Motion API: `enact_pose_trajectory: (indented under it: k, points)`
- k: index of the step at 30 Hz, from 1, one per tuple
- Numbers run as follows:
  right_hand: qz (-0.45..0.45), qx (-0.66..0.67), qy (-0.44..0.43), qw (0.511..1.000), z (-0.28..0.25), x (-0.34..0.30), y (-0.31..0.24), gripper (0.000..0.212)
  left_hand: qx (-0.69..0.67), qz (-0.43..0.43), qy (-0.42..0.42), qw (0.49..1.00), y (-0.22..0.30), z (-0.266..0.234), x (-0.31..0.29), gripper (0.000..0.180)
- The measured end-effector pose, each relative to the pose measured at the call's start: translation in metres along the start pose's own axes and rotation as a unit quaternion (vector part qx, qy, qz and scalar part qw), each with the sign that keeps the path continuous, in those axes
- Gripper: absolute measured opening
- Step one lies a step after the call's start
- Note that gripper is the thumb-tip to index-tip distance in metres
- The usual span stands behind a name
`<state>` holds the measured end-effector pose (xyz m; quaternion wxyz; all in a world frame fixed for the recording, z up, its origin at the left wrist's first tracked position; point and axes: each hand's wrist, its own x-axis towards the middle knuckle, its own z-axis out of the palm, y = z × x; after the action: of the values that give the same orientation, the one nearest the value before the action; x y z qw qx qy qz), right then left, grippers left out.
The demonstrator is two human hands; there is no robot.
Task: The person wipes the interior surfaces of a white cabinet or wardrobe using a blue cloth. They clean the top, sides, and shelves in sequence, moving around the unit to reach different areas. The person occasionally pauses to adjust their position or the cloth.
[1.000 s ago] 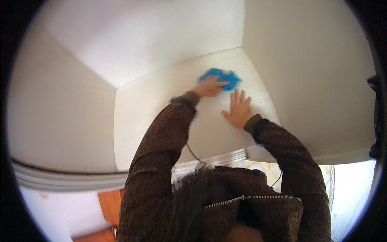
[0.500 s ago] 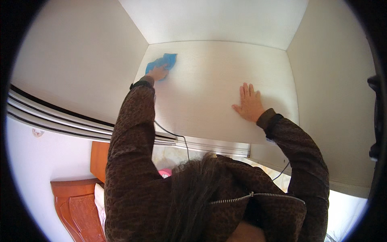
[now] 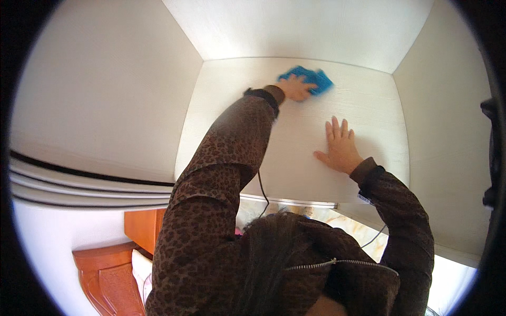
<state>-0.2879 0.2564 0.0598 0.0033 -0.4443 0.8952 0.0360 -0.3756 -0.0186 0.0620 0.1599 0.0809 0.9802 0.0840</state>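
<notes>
My left hand [image 3: 298,88] reaches to the far middle of a white shelf board [image 3: 247,131], pressing a crumpled blue cloth [image 3: 322,83] against it. Its fingers lie spread over the cloth, slightly blurred. My right hand [image 3: 341,148] rests on the right part of the board, palm down, fingers stretched out and nothing in it. The cloth lies beyond my right hand and a little to its left, apart from it.
White cupboard walls enclose the board: a left side panel [image 3: 110,95], a back panel [image 3: 300,29] and a right side panel [image 3: 448,131]. Sliding door tracks [image 3: 89,187] run along the front left. A thin dark cable [image 3: 262,192] hangs over the front edge. Brown wooden furniture [image 3: 113,274] stands below left.
My left hand has swept the blue cloth from the far left corner rightward to the far middle of the board. My right hand keeps its place on the board; the view has shifted slightly.
</notes>
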Motion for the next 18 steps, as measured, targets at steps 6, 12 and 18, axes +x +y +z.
enact_pose_trajectory:
  k: [6,12,18]
  points:
    - [0.013,-0.006,-0.003,1.000,0.012,0.008,0.000,0.098,-0.023,-0.247,0.064,0.967,-0.225,0.003,-0.076,0.059]
    - [0.025,-0.029,0.001,0.999,0.027,0.012,0.009,0.100,-0.005,-0.211,0.185,0.960,-0.252,0.035,-0.093,0.041]
    - [0.003,-0.010,-0.026,1.000,0.035,0.002,0.002,0.101,-0.227,-0.186,0.309,0.905,-0.209,-0.089,-0.149,0.052]
